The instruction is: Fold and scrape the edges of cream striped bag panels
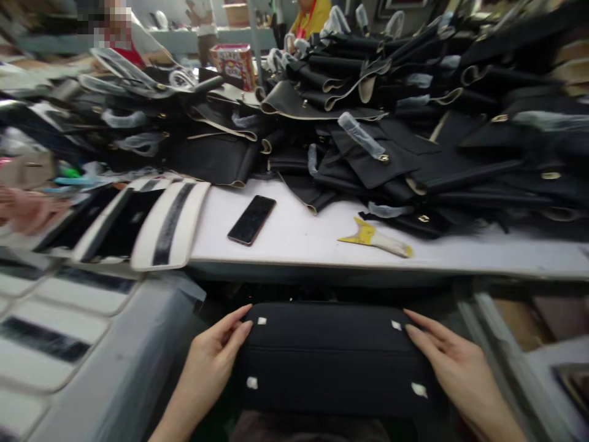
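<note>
Between my two hands is a black panel with rounded upper corners, a seam across it and small white patches near its corners. My left hand pinches its upper left edge between thumb and fingers. On the other side my right hand grips the upper right edge the same way. The panel is held in front of the table's near edge, low over my lap. Its lower edge is dark and hard to make out.
A phone and a yellow-and-white tool lie on the white table. Black bag pieces with wrapped handles are heaped behind. White panels with black strips are at left. A box and people stand farther back.
</note>
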Demonstrator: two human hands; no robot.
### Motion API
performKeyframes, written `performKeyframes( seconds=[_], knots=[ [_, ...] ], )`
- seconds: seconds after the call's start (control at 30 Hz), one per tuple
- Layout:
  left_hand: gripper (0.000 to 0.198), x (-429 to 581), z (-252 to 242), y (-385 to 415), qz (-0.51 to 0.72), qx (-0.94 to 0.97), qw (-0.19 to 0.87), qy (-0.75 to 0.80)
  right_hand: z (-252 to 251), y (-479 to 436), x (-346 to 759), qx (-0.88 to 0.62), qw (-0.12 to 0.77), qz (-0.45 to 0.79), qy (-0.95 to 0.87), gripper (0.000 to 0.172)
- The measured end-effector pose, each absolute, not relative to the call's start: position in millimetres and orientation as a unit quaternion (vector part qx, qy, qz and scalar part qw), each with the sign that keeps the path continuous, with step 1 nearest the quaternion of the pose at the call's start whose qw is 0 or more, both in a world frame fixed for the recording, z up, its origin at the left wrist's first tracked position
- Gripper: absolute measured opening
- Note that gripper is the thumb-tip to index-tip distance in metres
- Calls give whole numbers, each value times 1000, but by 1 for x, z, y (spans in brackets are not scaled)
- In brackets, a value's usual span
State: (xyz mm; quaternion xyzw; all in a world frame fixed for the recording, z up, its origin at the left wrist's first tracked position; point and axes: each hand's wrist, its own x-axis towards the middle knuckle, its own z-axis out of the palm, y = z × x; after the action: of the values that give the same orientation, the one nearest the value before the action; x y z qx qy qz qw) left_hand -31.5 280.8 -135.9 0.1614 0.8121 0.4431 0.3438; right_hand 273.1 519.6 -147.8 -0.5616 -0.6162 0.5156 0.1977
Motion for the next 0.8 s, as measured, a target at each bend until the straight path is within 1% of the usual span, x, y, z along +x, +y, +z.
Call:
performKeyframes(
  seconds=[0.1,0.2,0.4,0.63,0.8],
  knots=[
    [80,-37,-136,283,422,120,349,828,-142,517,266,-561,193,572,-566,69],
    [84,-41,-135,287,403,100,342,843,-142,517,266,-559,188,596,-546,74],
    [79,-42,-142,281,380,126,322,858,-141,516,268,-551,184,614,-534,74],
    [66,-47,-164,264,429,144,347,822,-142,511,270,-542,220,618,-525,69],
    [65,-47,-162,266,434,136,342,822,-145,513,270,-543,204,611,-539,69]
  ],
)
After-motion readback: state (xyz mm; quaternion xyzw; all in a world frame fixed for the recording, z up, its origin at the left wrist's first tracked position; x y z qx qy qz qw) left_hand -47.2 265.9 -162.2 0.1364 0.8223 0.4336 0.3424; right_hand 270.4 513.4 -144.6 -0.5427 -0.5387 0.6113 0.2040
